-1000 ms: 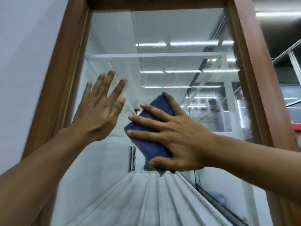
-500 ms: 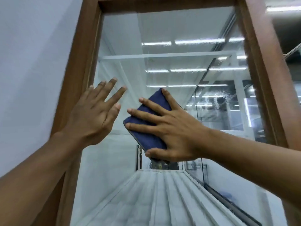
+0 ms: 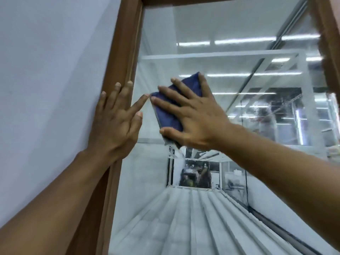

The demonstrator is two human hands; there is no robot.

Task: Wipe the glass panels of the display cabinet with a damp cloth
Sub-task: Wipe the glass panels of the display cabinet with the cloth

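The glass panel (image 3: pixel 230 30) of the display cabinet fills the view, set in a brown wooden frame (image 3: pixel 125 52). My right hand (image 3: pixel 191 115) lies flat on a folded dark blue cloth (image 3: pixel 169 115) and presses it against the glass near the panel's left side. My left hand (image 3: pixel 116 120) rests flat with fingers spread across the left frame post and the glass edge, its forefinger almost touching the cloth. Most of the cloth is hidden under my right hand.
A white wall (image 3: pixel 51 74) runs along the left of the frame. Inside the cabinet are a glass shelf (image 3: pixel 220 56) and a white ribbed floor (image 3: pixel 184 218). The right frame post (image 3: pixel 329 34) stands at the far right. Ceiling lights reflect in the glass.
Both hands have shifted left along the panel. My left hand moved off the glass onto the frame post, and the cloth slid toward the left edge.
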